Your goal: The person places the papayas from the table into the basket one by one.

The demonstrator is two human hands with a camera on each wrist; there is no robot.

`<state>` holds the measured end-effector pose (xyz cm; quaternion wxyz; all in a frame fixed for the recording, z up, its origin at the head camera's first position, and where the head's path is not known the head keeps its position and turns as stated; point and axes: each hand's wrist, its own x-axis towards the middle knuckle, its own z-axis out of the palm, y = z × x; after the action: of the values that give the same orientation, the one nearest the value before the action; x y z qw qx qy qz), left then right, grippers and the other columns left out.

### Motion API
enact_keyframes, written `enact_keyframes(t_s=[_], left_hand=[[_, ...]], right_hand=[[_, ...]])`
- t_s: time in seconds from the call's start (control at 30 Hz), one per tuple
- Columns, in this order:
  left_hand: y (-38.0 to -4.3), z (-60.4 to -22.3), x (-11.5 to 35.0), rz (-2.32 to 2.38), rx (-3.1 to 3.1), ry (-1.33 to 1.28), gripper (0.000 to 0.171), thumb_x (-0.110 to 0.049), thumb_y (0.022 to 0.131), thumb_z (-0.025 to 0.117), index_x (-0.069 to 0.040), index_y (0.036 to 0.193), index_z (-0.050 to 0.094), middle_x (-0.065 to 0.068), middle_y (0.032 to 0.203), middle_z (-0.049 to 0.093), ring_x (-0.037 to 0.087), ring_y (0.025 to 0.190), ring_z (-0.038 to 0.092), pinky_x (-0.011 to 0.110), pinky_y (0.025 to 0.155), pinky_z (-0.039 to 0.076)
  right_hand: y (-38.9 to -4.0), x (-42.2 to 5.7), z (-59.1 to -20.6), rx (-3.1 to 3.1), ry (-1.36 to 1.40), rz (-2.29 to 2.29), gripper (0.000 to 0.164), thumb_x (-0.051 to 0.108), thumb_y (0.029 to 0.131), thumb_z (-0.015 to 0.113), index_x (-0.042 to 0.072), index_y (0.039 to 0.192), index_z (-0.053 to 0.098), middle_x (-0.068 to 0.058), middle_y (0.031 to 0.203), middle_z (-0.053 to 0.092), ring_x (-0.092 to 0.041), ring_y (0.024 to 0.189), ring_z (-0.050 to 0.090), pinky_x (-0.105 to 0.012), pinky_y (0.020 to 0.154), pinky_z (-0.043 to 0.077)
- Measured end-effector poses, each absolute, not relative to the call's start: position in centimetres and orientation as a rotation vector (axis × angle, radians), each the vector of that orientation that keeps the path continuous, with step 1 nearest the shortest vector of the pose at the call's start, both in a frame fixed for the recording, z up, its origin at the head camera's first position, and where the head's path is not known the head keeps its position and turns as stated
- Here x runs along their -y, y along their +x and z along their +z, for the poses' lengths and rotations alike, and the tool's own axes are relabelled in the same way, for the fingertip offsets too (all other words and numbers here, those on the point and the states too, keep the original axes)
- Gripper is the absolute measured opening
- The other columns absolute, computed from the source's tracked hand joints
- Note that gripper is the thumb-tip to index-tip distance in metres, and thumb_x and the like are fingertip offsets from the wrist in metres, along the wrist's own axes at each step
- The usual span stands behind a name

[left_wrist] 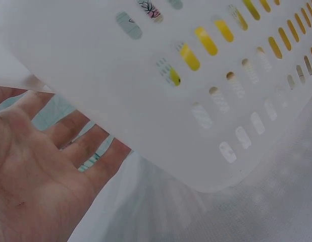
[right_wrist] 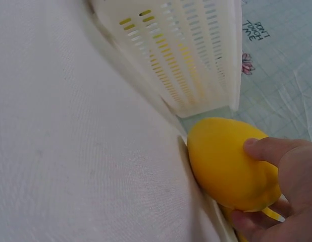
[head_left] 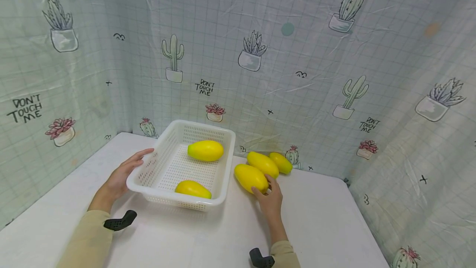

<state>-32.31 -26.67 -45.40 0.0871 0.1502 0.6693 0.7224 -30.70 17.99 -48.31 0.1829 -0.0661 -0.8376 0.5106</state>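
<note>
While fruit (head_left: 250, 177) is gripped, "DON'T TOUCH ME" (head_left: 205, 87) shows.

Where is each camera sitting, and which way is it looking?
Head: worn on the head, facing forward and down at a white, slotted plastic basket and smooth, oval yellow fruits; the left hand, right hand and beige sleeves show.
Left wrist: worn on that wrist, facing the basket's side close up; only the left hand shows.
Right wrist: worn on that wrist, facing one gripped fruit, the basket beyond; only the right hand shows.
Shared: head and right wrist both show that gripped fruit.
</note>
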Motion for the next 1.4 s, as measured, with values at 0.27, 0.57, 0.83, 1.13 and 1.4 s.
enact_keyframes(t_s=[0.27,0.57,0.83,1.13,1.4], left_hand=[[-32.3,-45.3,26.6,2.145,-2.007,0.439,0.047,-0.028,0.100,0.027,-0.022,0.146,0.018,0.001,0.147,0.026,0.009,0.112,0.051,0.030,0.083,0.049],[-32.1,-45.0,26.5,2.158,-1.971,0.466,0.048,-0.027,0.101,0.027,-0.019,0.147,0.016,0.004,0.146,0.028,0.010,0.111,0.052,0.030,0.083,0.049],[-32.1,-45.2,26.5,2.172,-1.956,0.508,0.047,-0.025,0.101,0.026,-0.019,0.147,0.017,0.000,0.144,0.032,0.010,0.110,0.054,0.030,0.082,0.050],[-32.0,-45.1,26.6,2.187,-1.930,0.508,0.047,-0.025,0.101,0.025,-0.018,0.147,0.016,0.000,0.143,0.033,0.010,0.109,0.055,0.029,0.081,0.051],[-32.1,-45.2,26.7,2.181,-1.929,0.517,0.047,-0.025,0.101,0.025,-0.018,0.147,0.016,0.001,0.145,0.031,0.009,0.110,0.053,0.029,0.082,0.050]], right_hand=[[-30.5,-18.0,-48.3,2.342,-0.171,1.462,0.064,0.027,0.076,0.073,0.017,0.132,0.045,-0.003,0.128,0.047,-0.024,0.115,0.047,-0.041,0.093,0.047],[-30.6,-18.1,-48.0,2.304,-0.148,1.478,0.063,0.026,0.075,0.074,0.018,0.131,0.047,-0.003,0.126,0.048,-0.023,0.114,0.047,-0.041,0.092,0.048],[-30.6,-18.1,-47.6,2.286,-0.151,1.493,0.062,0.027,0.076,0.073,0.022,0.131,0.046,-0.001,0.126,0.048,-0.022,0.115,0.047,-0.040,0.091,0.048],[-30.4,-17.9,-46.9,2.265,-0.168,1.510,0.061,0.029,0.076,0.073,0.024,0.131,0.046,0.000,0.127,0.047,-0.021,0.115,0.047,-0.039,0.090,0.049],[-30.3,-17.8,-46.4,2.234,-0.126,1.509,0.061,0.029,0.076,0.073,0.023,0.130,0.046,-0.001,0.125,0.048,-0.021,0.114,0.048,-0.038,0.089,0.050]])
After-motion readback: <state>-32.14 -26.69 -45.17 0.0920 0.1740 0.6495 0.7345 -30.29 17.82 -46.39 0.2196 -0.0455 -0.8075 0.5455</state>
